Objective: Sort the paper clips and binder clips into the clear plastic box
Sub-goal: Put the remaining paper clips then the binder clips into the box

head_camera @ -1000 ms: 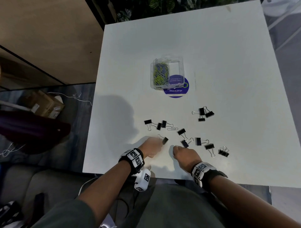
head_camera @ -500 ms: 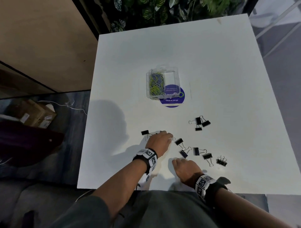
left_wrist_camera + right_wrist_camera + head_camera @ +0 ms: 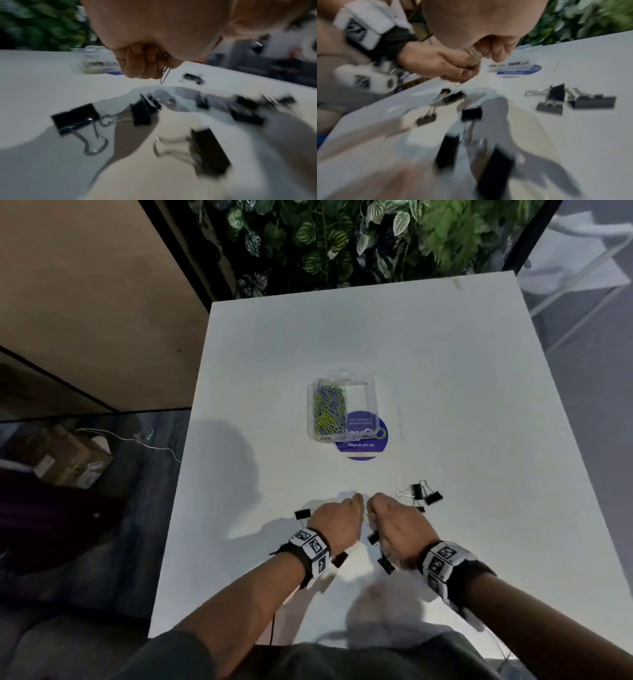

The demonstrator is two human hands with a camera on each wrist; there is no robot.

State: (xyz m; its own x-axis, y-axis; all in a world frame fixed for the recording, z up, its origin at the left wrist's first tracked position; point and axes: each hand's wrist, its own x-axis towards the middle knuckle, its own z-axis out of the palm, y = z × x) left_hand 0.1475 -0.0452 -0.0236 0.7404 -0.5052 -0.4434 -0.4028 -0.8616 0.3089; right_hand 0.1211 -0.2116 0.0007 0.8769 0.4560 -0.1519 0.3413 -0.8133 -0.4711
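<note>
The clear plastic box (image 3: 371, 405) stands mid-table, with several green and blue paper clips (image 3: 329, 412) in its left compartment; its right one shows only the sticker below. Black binder clips (image 3: 424, 496) lie scattered near me, one at the left (image 3: 302, 514) and others partly hidden under my hands. My left hand (image 3: 356, 502) hovers above them, its fingers curled (image 3: 137, 63) round a wire paper clip (image 3: 165, 75) that hangs down. Close beside it, my right hand (image 3: 373, 507) pinches another paper clip (image 3: 471, 54) between thumb and fingers.
A round purple sticker (image 3: 363, 445) lies on the white table (image 3: 462, 422) under the box's near corner. Leafy plants (image 3: 342, 237) stand beyond the far edge. A cardboard box (image 3: 68, 460) sits on the floor at the left.
My left hand picked a paper clip out of the left group of clips and lifted. My right hand left the table near the front edge and moved forward beside the left.
</note>
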